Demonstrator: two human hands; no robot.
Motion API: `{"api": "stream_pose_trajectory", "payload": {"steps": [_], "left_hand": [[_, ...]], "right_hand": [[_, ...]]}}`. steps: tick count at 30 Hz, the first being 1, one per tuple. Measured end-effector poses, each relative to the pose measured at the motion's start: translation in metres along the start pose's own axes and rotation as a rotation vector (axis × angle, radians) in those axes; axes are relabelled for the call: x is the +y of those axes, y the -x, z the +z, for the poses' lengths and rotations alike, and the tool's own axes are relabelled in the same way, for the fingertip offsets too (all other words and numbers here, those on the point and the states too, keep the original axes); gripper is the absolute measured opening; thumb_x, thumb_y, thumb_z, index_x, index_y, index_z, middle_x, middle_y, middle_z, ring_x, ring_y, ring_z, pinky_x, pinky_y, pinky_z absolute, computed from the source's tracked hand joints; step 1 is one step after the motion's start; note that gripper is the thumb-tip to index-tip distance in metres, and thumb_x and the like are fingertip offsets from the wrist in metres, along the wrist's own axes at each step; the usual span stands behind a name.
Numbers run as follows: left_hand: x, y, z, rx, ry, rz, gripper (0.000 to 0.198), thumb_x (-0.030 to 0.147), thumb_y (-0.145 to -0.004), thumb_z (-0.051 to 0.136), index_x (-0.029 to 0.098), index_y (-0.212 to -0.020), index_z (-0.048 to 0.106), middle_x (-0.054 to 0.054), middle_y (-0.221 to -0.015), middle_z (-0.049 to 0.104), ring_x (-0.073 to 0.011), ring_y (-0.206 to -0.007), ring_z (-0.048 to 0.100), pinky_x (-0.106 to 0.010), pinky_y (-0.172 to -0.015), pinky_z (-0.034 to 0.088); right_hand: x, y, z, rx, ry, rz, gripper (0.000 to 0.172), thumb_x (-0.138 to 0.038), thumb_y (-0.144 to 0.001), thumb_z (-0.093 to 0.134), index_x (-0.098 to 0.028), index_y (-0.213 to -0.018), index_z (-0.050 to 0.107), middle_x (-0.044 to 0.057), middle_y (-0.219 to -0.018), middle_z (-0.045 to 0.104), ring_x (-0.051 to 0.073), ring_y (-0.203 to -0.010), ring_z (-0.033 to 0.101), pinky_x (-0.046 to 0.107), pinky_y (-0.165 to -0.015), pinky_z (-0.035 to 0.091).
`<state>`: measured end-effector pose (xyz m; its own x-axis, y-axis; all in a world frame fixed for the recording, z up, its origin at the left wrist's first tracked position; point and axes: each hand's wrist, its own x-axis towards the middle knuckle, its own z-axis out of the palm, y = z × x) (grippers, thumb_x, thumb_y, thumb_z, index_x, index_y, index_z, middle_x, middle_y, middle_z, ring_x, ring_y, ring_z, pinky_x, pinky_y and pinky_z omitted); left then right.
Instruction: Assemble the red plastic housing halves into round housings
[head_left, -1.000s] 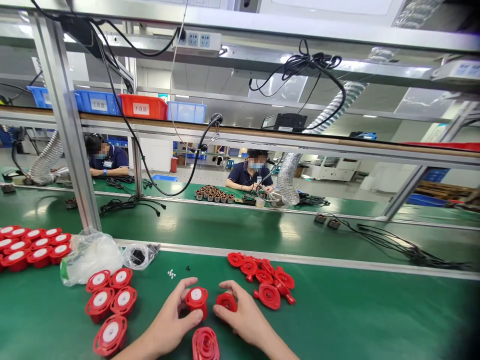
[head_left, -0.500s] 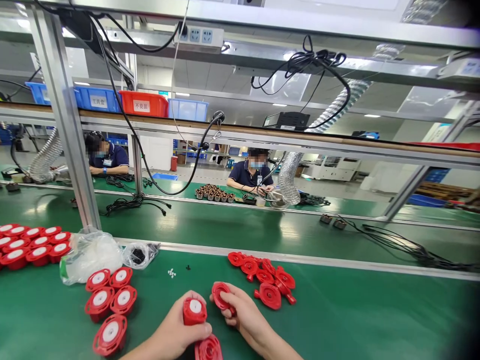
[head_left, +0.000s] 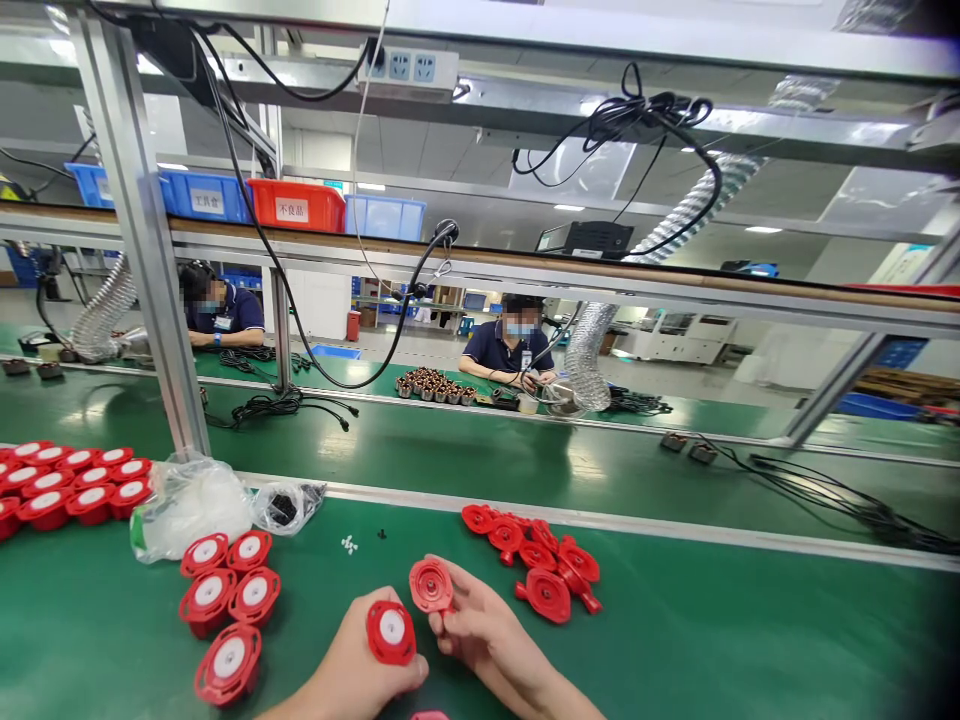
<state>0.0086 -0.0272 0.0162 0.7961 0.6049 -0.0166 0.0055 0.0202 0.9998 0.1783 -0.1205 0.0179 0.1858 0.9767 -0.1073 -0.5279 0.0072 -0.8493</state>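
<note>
My left hand (head_left: 364, 655) is wrapped round a red plastic housing with a white disc (head_left: 391, 630), its disc side up. Close beside it, my right hand (head_left: 480, 620) pinches a red plastic cover (head_left: 430, 586) by its lower edge, the round recessed side towards me. The two parts are apart. At the bottom edge, a sliver of another red part (head_left: 430, 715) shows. Right of my hands lies a pile of red covers (head_left: 546, 594) with short spouts. On the left stand several red housings with white discs (head_left: 229, 660).
Small white pieces (head_left: 349, 545) and a black piece (head_left: 382, 534) lie on the green table (head_left: 712, 620). Behind are clear plastic bags (head_left: 191, 510) and rows of red housings (head_left: 94, 500). A metal post (head_left: 142, 230) rises at left. Two people sit across the bench.
My left hand has turned the housing so its disc faces me more. My right hand has tilted the cover, showing its recessed side. The red part below has nearly left view.
</note>
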Motion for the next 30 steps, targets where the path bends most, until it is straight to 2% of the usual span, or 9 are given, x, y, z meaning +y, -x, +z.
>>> {"api": "stream_pose_trajectory", "payload": {"steps": [3,6,9,11,13,15,19,23,30], "left_hand": [[-0.002,-0.002,0.000,0.029,-0.043,0.005,0.025,0.014,-0.061,0.069,0.021,-0.073,0.048,0.010,-0.055,0.047,-0.0094,-0.050,0.038,-0.022,-0.049,0.030],[-0.003,-0.001,-0.001,0.079,-0.150,0.063,0.027,0.011,-0.060,0.068,0.021,-0.068,0.045,0.010,-0.058,0.044,-0.0094,-0.056,0.036,-0.022,-0.053,0.030],[-0.002,-0.001,-0.003,0.108,-0.218,0.101,0.025,0.010,-0.061,0.067,0.020,-0.068,0.045,0.009,-0.059,0.045,-0.0100,-0.057,0.036,-0.023,-0.053,0.030],[0.000,0.000,-0.002,0.078,-0.178,0.130,0.020,0.010,-0.062,0.067,0.018,-0.071,0.052,0.006,-0.063,0.053,-0.0112,-0.060,0.041,-0.023,-0.055,0.034],[0.004,0.000,-0.001,0.012,-0.114,0.170,0.016,0.010,-0.065,0.066,0.015,-0.080,0.061,0.002,-0.074,0.063,-0.0139,-0.067,0.051,-0.024,-0.063,0.042],[0.007,0.000,0.001,-0.033,-0.097,0.193,0.021,0.007,-0.066,0.062,0.014,-0.085,0.066,-0.001,-0.081,0.068,-0.0161,-0.073,0.057,-0.025,-0.070,0.045],[0.004,-0.001,0.001,0.004,-0.151,0.189,0.020,0.003,-0.062,0.056,0.014,-0.077,0.064,0.001,-0.074,0.067,-0.0146,-0.068,0.056,-0.024,-0.064,0.042],[-0.004,-0.002,0.000,-0.006,-0.160,0.204,0.022,0.003,-0.061,0.055,0.015,-0.078,0.063,0.001,-0.076,0.067,-0.0144,-0.069,0.056,-0.023,-0.063,0.042],[-0.002,0.000,0.002,-0.007,-0.138,0.168,0.018,0.005,-0.062,0.058,0.015,-0.076,0.061,0.003,-0.072,0.065,-0.0124,-0.066,0.053,-0.022,-0.060,0.038]], "right_hand": [[0.004,0.000,-0.004,-0.055,0.062,-0.057,0.073,-0.025,-0.068,0.087,-0.022,-0.136,0.059,0.009,-0.111,0.064,0.016,-0.079,0.058,0.025,-0.062,0.045],[0.006,0.004,-0.005,-0.017,0.343,-0.227,0.058,-0.045,-0.088,0.076,-0.025,-0.138,0.055,0.011,-0.120,0.061,0.015,-0.074,0.057,0.026,-0.062,0.046],[0.001,0.014,-0.002,0.000,0.742,-0.440,0.046,-0.038,-0.096,0.066,-0.025,-0.138,0.054,0.011,-0.115,0.063,0.018,-0.078,0.058,0.031,-0.070,0.050],[-0.004,0.021,0.002,-0.091,0.973,-0.578,0.049,-0.029,-0.094,0.065,-0.025,-0.141,0.053,0.014,-0.126,0.060,0.022,-0.090,0.062,0.033,-0.075,0.054],[-0.008,0.025,0.006,-0.187,1.087,-0.685,0.055,-0.023,-0.091,0.065,-0.026,-0.144,0.051,0.015,-0.139,0.054,0.026,-0.104,0.063,0.033,-0.080,0.056],[-0.008,0.026,0.008,-0.225,1.110,-0.738,0.059,-0.019,-0.089,0.065,-0.027,-0.145,0.049,0.013,-0.140,0.054,0.026,-0.109,0.063,0.031,-0.080,0.057],[-0.004,0.022,0.010,-0.251,1.095,-0.747,0.062,-0.016,-0.082,0.068,-0.028,-0.141,0.052,0.010,-0.131,0.060,0.022,-0.096,0.066,0.028,-0.073,0.057],[0.000,0.019,0.009,-0.250,1.086,-0.716,0.063,-0.015,-0.080,0.069,-0.029,-0.139,0.054,0.010,-0.132,0.060,0.020,-0.091,0.065,0.027,-0.073,0.056],[0.001,0.020,0.010,-0.267,1.080,-0.707,0.063,-0.014,-0.081,0.069,-0.030,-0.141,0.055,0.010,-0.134,0.059,0.021,-0.099,0.066,0.026,-0.076,0.057]]}}
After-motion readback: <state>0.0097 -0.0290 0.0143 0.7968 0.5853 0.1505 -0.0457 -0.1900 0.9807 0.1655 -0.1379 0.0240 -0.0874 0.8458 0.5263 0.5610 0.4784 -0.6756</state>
